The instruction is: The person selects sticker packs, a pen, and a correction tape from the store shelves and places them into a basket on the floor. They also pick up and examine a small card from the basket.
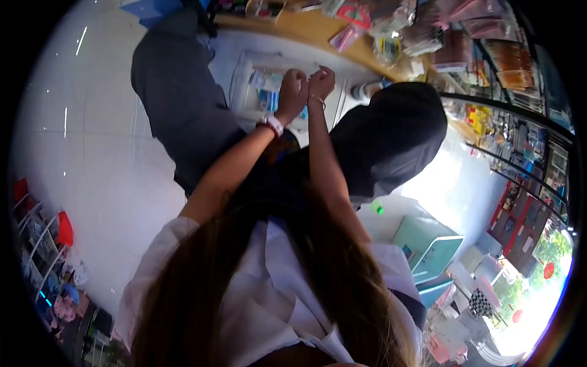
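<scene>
Both hands are close together over a clear plastic bin [235,82] between the knees. My left hand [293,92], with a white watch [273,125] and a dark red bracelet at its wrist, is curled closed. Beside it, nearly touching, my right hand [321,83] has its fingers bent in, with a thin bracelet [317,100] on that wrist. Whatever the fingers pinch, if anything, is too small or hidden. Blue and white packets [267,99] lie in the bin, partly covered by the left hand.
A wooden shelf edge [312,33] with bagged goods [422,37] runs across the top and right. To the right stand black-framed racks [520,116] and a pale green bin [428,241]. A green object [380,210] lies on the floor. A wire rack [46,257] is at the far left.
</scene>
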`<state>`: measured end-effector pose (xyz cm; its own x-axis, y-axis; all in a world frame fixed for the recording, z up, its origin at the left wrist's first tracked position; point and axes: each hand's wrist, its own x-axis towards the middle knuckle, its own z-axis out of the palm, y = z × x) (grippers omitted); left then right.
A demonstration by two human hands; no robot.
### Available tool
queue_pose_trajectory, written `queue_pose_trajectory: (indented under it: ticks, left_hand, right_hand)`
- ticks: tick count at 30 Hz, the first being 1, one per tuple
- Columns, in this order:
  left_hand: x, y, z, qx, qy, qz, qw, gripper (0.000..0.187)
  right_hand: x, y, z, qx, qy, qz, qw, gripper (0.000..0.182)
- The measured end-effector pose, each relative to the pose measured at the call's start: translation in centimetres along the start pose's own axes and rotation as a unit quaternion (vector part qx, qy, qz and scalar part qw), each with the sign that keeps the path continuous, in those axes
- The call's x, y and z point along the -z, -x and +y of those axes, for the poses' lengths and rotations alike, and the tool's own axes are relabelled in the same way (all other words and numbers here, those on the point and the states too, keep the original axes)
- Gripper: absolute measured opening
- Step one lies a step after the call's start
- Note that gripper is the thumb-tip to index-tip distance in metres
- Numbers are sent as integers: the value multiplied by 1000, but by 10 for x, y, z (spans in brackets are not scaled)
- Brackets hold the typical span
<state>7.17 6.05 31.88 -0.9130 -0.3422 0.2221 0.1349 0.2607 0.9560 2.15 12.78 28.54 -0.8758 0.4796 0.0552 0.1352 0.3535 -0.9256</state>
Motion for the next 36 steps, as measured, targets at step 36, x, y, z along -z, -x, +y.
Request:
queue_pose_trajectory:
  ticks: [36]
  left_hand:
    - [12, 30, -190, 600, 274, 15, 752, 24]
  right_hand:
    - [-62, 22, 171, -609, -276, -49, 743, 13]
